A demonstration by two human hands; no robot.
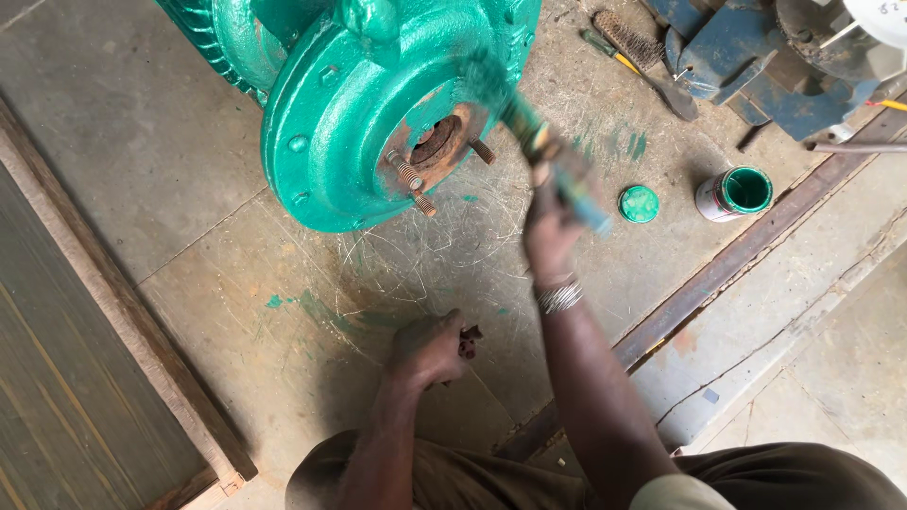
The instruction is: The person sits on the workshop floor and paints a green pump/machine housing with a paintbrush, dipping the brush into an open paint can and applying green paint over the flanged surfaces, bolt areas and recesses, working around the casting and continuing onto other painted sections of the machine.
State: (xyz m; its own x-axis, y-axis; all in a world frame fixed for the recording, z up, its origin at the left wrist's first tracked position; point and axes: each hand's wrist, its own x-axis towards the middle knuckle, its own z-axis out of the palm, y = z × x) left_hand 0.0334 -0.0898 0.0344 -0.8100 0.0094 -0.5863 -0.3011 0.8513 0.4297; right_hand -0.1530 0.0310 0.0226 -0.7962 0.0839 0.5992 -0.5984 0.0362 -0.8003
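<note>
Right hand (553, 222) clenched around a paintbrush (529, 127), bristles on the green pump casing (350, 123), far centre on the floor. Left hand (427, 348) closed on a small dark part (470, 342), near. Best stroked lightly around the rusty hub (436, 142), sparing the threaded studs (408, 175).

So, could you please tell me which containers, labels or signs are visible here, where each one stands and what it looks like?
Paint can: on the floor right of the right hand; small, round, open, pale label, green inside.
Can lid: flat on the floor left of it; round, green.
No signs or screens.
</note>
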